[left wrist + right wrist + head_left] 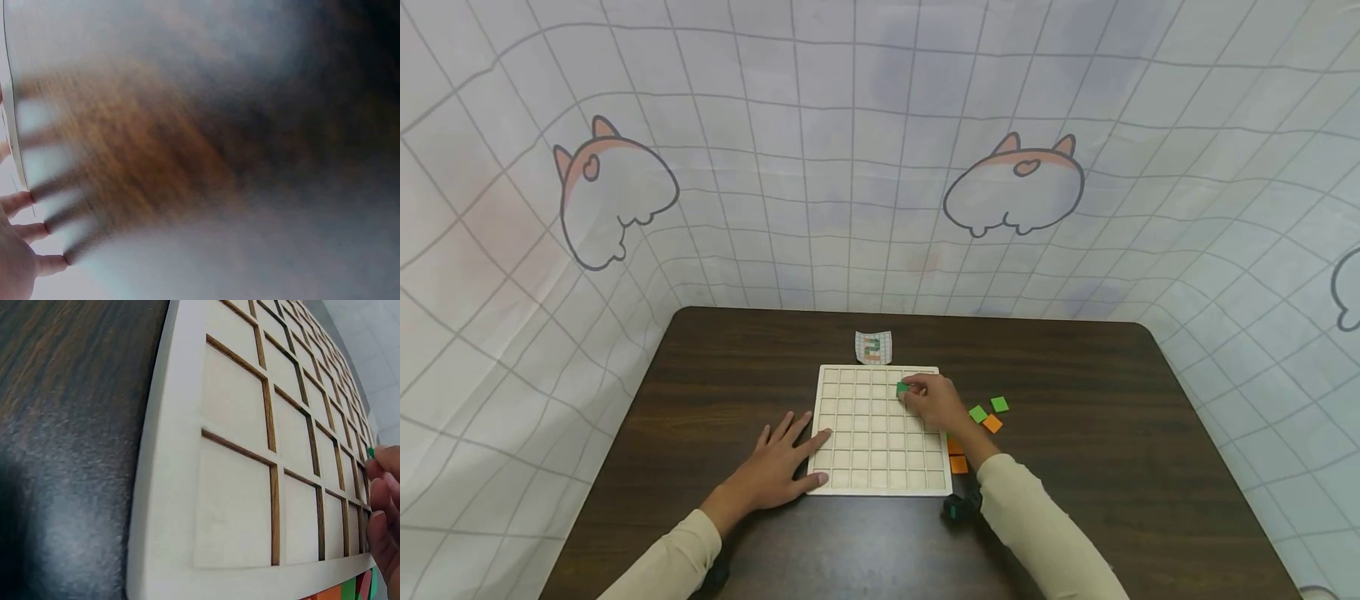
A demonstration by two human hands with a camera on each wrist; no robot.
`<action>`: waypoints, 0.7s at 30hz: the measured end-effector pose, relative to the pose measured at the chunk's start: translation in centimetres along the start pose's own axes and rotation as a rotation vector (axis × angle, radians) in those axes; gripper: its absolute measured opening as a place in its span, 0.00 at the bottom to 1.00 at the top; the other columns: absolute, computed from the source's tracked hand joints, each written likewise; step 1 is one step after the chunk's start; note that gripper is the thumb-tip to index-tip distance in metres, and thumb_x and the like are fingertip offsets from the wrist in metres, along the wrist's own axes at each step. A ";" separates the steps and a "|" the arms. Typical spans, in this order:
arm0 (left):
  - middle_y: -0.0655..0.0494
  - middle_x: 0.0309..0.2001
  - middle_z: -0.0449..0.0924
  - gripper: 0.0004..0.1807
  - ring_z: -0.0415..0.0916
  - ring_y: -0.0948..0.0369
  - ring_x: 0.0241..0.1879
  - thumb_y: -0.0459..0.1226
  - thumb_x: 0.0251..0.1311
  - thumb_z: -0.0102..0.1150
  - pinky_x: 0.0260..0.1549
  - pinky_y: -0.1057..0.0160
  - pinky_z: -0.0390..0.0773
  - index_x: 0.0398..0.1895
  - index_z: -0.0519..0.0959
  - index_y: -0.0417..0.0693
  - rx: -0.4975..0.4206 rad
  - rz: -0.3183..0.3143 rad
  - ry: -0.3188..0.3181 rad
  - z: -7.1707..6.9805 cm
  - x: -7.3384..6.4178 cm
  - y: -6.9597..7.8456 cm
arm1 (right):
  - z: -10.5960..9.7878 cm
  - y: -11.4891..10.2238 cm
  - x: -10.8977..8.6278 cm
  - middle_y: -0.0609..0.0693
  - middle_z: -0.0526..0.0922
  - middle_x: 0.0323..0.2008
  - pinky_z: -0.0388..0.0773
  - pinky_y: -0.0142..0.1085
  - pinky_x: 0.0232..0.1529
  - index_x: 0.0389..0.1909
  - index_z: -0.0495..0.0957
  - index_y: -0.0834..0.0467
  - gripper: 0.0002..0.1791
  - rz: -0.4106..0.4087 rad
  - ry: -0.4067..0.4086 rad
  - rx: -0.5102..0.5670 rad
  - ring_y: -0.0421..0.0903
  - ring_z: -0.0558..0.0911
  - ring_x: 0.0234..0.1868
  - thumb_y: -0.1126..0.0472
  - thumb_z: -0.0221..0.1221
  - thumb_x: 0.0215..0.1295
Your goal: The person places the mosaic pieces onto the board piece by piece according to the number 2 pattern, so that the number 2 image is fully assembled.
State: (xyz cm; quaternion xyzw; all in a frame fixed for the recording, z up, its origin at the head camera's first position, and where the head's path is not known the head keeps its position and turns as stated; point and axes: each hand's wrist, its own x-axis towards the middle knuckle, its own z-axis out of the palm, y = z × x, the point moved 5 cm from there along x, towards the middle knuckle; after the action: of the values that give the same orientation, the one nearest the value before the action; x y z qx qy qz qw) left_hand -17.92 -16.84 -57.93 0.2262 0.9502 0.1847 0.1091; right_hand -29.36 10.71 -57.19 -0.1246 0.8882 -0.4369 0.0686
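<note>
A pale wooden grid board (880,448) of square recesses lies on the dark table. My right hand (934,402) pinches a dark green square tile (902,388) between thumb and fingers, over the board's upper right part. In the right wrist view that green tile (370,452) shows as a sliver at the fingertips of the right hand (386,506). My left hand (777,467) lies with spread, straight fingers at the board's left edge, its thumb and index finger over the rim. The left wrist view catches only part of the left hand (19,250) at its edge.
A small paper card (873,347) with a coloured grid pattern lies behind the board. Right of the board are light green tiles (999,404) and orange tiles (958,464), some partly hidden by the right forearm. The dark brown table (1075,392) meets a grid-patterned cloth behind.
</note>
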 end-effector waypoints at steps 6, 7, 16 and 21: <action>0.43 0.80 0.47 0.40 0.41 0.37 0.79 0.63 0.68 0.51 0.67 0.24 0.45 0.79 0.58 0.64 -0.006 0.004 0.001 -0.1 -0.1 0.1 | 0.3 -0.3 0.1 0.48 0.85 0.34 0.69 0.33 0.25 0.52 0.85 0.57 0.14 0.002 0.021 -0.043 0.40 0.77 0.27 0.58 0.65 0.68; 0.43 0.80 0.47 0.40 0.41 0.37 0.79 0.63 0.68 0.51 0.67 0.24 0.45 0.79 0.58 0.64 -0.006 0.006 0.001 -0.1 -0.1 0.1 | 0.3 -0.3 0.1 0.47 0.85 0.34 0.69 0.33 0.24 0.52 0.85 0.57 0.14 0.000 0.027 -0.054 0.40 0.76 0.26 0.57 0.65 0.68; 0.44 0.80 0.47 0.40 0.41 0.37 0.79 0.64 0.68 0.50 0.67 0.25 0.46 0.79 0.57 0.64 -0.002 0.004 0.001 0.2 0.0 -0.2 | 0.6 -0.4 0.2 0.45 0.84 0.31 0.67 0.32 0.25 0.50 0.86 0.55 0.13 -0.015 0.032 -0.107 0.39 0.74 0.25 0.57 0.66 0.67; 0.43 0.80 0.47 0.40 0.41 0.37 0.79 0.64 0.68 0.50 0.67 0.24 0.46 0.79 0.57 0.64 -0.003 0.010 0.009 0.2 0.0 -0.2 | 0.6 -0.5 0.2 0.44 0.83 0.32 0.67 0.32 0.26 0.49 0.87 0.53 0.12 -0.011 0.028 -0.133 0.39 0.74 0.27 0.56 0.66 0.67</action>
State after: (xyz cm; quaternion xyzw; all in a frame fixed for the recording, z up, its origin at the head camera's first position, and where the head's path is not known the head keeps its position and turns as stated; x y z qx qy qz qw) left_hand -17.92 -17.00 -58.21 0.2301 0.9492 0.1875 0.1043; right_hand -29.38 9.92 -57.11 -0.1274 0.9155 -0.3789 0.0451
